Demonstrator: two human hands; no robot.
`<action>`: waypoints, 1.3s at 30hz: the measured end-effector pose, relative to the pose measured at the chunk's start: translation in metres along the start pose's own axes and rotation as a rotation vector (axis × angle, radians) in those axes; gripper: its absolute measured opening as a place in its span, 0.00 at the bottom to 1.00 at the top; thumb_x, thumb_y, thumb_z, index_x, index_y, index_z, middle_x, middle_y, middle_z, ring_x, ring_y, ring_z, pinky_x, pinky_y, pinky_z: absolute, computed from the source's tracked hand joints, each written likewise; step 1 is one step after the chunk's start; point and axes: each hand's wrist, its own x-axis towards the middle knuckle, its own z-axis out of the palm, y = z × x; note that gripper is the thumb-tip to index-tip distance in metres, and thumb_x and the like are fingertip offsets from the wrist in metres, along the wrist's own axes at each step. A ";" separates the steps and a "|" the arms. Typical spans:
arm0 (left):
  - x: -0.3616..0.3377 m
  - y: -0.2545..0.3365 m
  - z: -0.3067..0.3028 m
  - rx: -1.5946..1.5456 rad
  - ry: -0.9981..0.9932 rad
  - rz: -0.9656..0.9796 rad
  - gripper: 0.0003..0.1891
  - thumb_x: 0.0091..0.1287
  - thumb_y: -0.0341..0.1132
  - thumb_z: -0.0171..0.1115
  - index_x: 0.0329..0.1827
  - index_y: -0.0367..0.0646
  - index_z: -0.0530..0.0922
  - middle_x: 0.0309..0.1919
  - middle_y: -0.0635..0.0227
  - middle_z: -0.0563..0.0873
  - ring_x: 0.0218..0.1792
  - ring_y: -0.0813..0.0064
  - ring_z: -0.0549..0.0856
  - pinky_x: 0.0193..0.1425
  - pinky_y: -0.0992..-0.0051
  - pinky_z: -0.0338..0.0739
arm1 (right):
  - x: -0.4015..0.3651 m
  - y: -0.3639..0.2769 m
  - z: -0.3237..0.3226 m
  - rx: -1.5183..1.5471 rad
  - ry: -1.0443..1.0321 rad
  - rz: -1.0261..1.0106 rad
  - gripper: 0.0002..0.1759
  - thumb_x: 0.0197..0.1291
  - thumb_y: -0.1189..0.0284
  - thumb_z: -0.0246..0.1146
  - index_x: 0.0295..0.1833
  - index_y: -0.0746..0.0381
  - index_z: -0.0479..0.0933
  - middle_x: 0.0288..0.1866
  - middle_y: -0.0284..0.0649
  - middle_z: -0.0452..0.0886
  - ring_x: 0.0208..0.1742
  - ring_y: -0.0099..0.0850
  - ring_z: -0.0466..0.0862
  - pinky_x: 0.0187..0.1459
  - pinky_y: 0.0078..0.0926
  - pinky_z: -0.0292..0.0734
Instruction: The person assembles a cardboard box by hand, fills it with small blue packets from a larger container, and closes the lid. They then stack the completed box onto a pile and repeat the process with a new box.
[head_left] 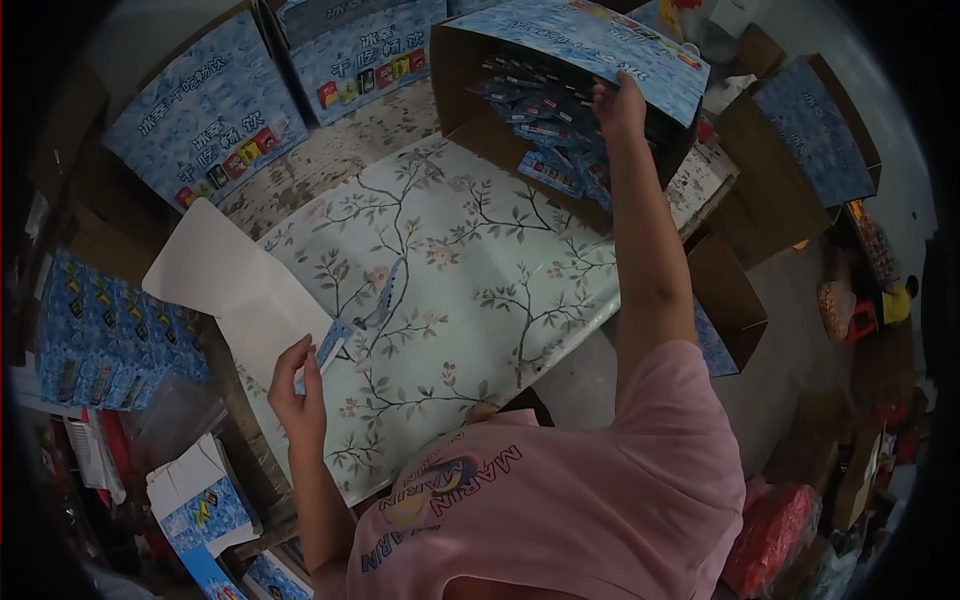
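A large blue printed carton (575,40) lies on its side at the back right of the table, its opening facing me. Inside it are several dark and blue packets (550,125). My right hand (622,105) is at the carton's opening, by its upper edge, fingers bent; whether they grip anything is hidden. My left hand (298,385) is above the table's left edge, beside an unfolded white card sheet (255,300), thumb and fingers close together. A narrow blue printed piece (333,340) shows just past its fingertips; contact with it is unclear.
The table bears a floral cloth (450,300). Upright blue cartons (215,110) line the back left. Stacked blue printed boxes (110,335) stand at the left, with flat card pieces (205,500) below. Open cartons (725,300) and a red bag (775,540) are at the right.
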 end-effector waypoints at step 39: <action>-0.037 0.008 0.060 -0.073 -0.393 0.004 0.11 0.61 0.26 0.58 0.46 0.37 0.78 0.39 0.59 0.85 0.41 0.68 0.84 0.46 0.74 0.76 | -0.069 -0.084 0.103 -0.940 -0.568 -0.741 0.26 0.57 0.62 0.58 0.59 0.64 0.68 0.29 0.47 0.81 0.24 0.34 0.81 0.30 0.31 0.77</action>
